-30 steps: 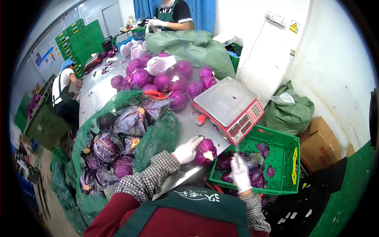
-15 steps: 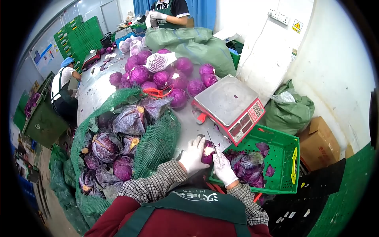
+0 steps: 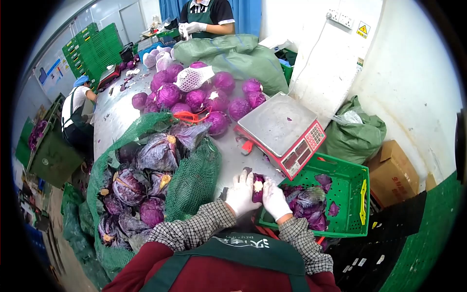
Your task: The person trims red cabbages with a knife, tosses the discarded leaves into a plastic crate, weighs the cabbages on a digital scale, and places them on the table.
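A red cabbage with a pale cut stem facing up sits between my two white-gloved hands at the near edge of the metal table. My left hand presses on its left side, fingers wrapped over it. Against its right side is my right hand, fingers closed along the cabbage. No knife blade shows now; whether one is still inside my right hand is hidden. To the left, a green mesh sack lies open, full of untrimmed red cabbages. At my right, a green crate holds purple outer leaves.
A red-framed scale stands just beyond my hands. Trimmed cabbages are heaped behind the sack, one in white foam netting. One co-worker stands at the far end, another person bends at the left.
The knife blade seen at the cabbage in my right hand is out of sight now. My right hand has come against the cabbage, whose stem end has turned slightly.
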Tool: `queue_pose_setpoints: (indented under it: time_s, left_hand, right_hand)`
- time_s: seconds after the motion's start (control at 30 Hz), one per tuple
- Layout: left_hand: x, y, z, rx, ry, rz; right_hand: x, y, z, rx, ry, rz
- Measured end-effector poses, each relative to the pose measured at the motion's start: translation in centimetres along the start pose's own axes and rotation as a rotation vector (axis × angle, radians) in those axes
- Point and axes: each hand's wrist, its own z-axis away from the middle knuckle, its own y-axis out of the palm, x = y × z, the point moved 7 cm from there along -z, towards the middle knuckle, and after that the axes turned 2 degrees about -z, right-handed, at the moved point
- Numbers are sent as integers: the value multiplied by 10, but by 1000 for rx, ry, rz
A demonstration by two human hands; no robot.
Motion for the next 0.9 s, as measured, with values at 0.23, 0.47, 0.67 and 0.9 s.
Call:
queue_pose_setpoints:
  time_s: [0.23, 0.47, 0.67, 0.9]
  left_hand:
    - [10, 0, 30, -169, 80, 129]
    - [61, 2, 72, -78, -249, 840]
    - [55, -9, 85, -165, -560, 1057]
    - [59, 13, 92, -214, -476, 1618]
  right_hand:
    - [-41, 10, 11, -187, -39, 74]
    - [45, -30, 58, -359, -347, 194]
    - [61, -35, 82, -305, -272, 36]
    - [31, -58, 89, -260, 630, -1406]
